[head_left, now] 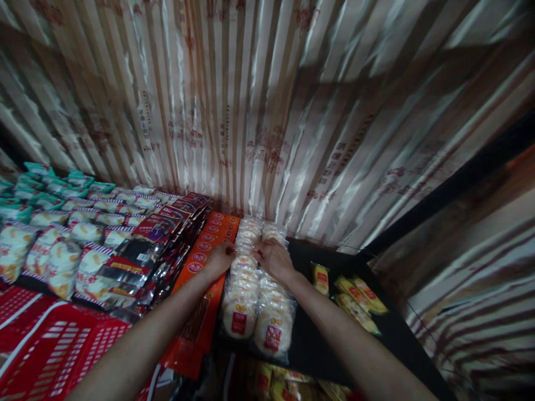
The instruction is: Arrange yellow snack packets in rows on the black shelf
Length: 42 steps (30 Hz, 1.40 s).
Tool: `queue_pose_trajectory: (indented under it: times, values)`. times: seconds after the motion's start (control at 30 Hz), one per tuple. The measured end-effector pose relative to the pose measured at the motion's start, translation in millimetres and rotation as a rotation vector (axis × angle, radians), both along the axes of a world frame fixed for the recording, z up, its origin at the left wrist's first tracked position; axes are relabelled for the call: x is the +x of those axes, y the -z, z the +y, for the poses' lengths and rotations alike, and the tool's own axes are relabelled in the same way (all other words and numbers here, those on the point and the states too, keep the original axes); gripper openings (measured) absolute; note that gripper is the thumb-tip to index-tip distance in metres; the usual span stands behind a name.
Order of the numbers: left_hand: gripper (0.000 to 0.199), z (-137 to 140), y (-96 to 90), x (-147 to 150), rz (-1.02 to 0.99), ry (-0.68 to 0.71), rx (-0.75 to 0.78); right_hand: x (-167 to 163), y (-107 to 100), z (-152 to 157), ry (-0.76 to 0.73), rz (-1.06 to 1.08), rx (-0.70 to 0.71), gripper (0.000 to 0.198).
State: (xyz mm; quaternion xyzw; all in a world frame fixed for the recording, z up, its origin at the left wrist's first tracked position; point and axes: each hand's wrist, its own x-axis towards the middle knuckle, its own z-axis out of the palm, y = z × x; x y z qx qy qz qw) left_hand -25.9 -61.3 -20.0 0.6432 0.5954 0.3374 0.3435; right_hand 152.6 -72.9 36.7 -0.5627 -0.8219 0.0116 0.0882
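Two rows of clear-wrapped round white rice crackers (239,318) with red labels lie overlapped on a black display surface. My left hand (220,259) is at the left row's outer edge, its fingers curled and pinched on a cracker packet there. From the other side, my right hand (273,257) reaches across the right row, its fingertips pinched on a packet between the two rows. The hands are a short gap apart, both toward the back half of the rows. Exactly which wrapper edges the fingertips hold is too small to make out.
Orange packs (204,245) lie left of the crackers, then dark red bags (156,231), white snack bags (62,259) and green bags (45,184). A red basket (83,328) stands front left. Yellow packets (355,295) lie right. A draped curtain (251,111) hangs behind.
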Motion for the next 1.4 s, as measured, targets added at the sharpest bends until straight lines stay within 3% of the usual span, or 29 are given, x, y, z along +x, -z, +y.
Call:
queue_pose_trajectory:
  times: [0.23,0.33,0.43,0.7,0.9,1.4]
  values:
    - [0.017,-14.1,-28.1,-0.4,0.202,-0.202,0.063,4.9,-6.6,-10.3,-0.019,0.064,0.085,0.011]
    - [0.016,-21.3,-34.2,-3.8,0.206,-0.058,0.046,11.5,-5.5,-14.7,-0.096,0.09,0.033,0.015]
    - [0.015,-23.9,-30.7,-5.5,0.161,0.084,-0.018,15.4,-1.8,-16.5,-0.155,0.083,-0.053,0.018]
    - [0.014,-12.3,-6.0,-4.0,0.079,0.043,-0.052,6.5,-8.0,-19.1,-0.121,0.08,-0.141,0.009]
    - [0.013,-12.5,-4.8,-7.6,0.005,0.018,-0.058,-4.7,-16.3,-21.4,-0.072,0.042,-0.099,0.012]
    - [0.015,-24.8,-6.4,-15.4,-0.146,0.041,-0.038,-9.8,-7.3,-18.2,0.008,0.018,-0.023,0.014]
